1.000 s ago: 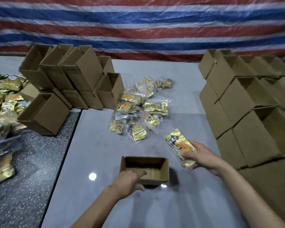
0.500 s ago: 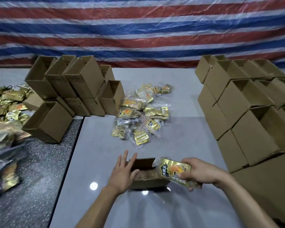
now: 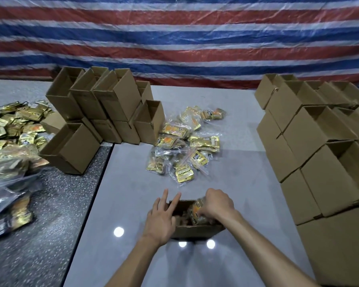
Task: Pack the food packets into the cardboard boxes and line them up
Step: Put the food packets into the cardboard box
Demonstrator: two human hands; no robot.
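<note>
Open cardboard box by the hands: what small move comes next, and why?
Probably the right hand pushes the gold foil food packet fully into the open brown cardboard box, then releases: it sits partly inside, and the left hand rests on the rim.

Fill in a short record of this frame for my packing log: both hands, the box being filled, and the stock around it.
left hand: fingers straight, resting on the left wall of the open box
right hand: grips a gold packet, partly down in that box
loose packets: pile on the grey table, beyond the box
left box stack: open cartons, far left of the pile
right box stack: open cartons along the right edge
far-left packets: a larger heap
</note>
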